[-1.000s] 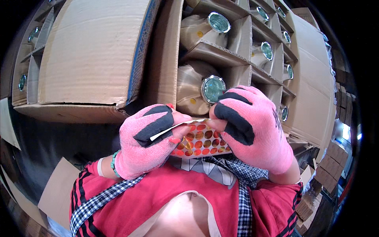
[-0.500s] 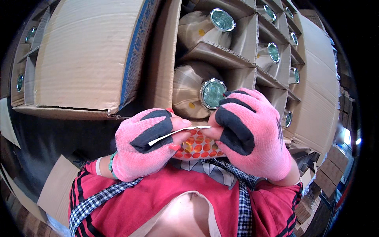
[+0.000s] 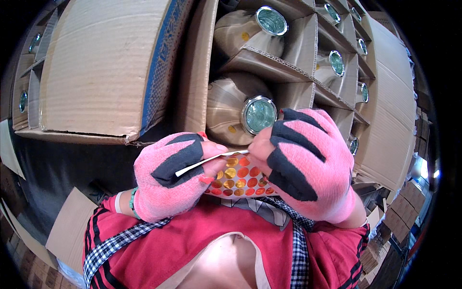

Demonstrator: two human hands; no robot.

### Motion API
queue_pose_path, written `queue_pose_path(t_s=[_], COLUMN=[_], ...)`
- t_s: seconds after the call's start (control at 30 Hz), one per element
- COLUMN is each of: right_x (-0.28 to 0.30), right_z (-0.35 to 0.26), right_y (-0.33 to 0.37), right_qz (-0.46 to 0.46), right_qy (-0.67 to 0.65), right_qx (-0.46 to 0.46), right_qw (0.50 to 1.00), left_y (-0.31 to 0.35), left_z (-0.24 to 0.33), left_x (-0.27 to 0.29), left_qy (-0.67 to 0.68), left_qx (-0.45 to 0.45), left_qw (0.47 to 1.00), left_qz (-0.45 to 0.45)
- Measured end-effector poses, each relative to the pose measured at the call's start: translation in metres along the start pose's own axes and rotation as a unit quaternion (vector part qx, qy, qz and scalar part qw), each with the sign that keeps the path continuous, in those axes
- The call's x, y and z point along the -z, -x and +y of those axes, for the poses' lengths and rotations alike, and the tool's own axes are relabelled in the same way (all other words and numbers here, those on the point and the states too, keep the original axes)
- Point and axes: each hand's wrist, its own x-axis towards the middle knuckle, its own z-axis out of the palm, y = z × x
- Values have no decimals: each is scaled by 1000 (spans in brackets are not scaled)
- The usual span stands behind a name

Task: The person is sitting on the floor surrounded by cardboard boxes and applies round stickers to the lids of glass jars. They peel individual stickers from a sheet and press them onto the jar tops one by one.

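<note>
Both my hands wear pink knitted gloves with dark patches and bare fingertips. My left hand (image 3: pixel 171 178) pinches a sheet of round stickers (image 3: pixel 240 182) between thumb and fingers, its white top edge folded back. The stickers are shiny, red-orange and gold. My right hand (image 3: pixel 313 159) is closed, its thumb and index fingertips together at the sheet's upper right edge; whether a loose sticker is between them is hidden. Just beyond my hands, a shiny round-bodied flask (image 3: pixel 226 111) with a green glass mouth lies tilted in its compartment, a yellow dot on its side.
The open carton (image 3: pixel 195 82) has cardboard dividers (image 3: pixel 279 62) and several more flasks, one (image 3: pixel 236 36) directly behind the nearest. At left stands another carton (image 3: pixel 101 67) with a blue-printed edge. A carton flap (image 3: pixel 390 106) spreads out at right. Stacked brown boxes (image 3: pixel 404 207) stand beyond it.
My right hand has turned slightly and its fingertips have shifted a little left along the sheet. The left hand has moved slightly left, and more gold stickers show. The view has shifted a little.
</note>
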Motion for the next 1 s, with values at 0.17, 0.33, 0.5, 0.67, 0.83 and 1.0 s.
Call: queue_pose_path(t_s=[0.17, 0.33, 0.5, 0.67, 0.83, 1.0], right_x=[2, -2, -7, -13, -12, 34], right_z=[3, 7, 8, 9, 11, 69], right_y=[4, 7, 12, 15, 13, 0], right_qz=[-24, 18, 70, 84, 76, 142], right_qy=[-7, 0, 4, 12, -21, -89], right_qx=[26, 55, 83, 102, 92, 31], right_qw=[999, 998, 994, 991, 993, 985], left_y=[1, 0, -1, -2, 0, 4], left_z=[-2, 5, 4, 5, 5, 5], left_x=[-4, -11, -13, -13, -13, -14], left_qy=[17, -5, 11, 8, 13, -11], left_qx=[23, 12, 17, 26, 56, 67], left_qw=[999, 998, 998, 997, 995, 991], left_qz=[15, 54, 62, 66, 76, 118])
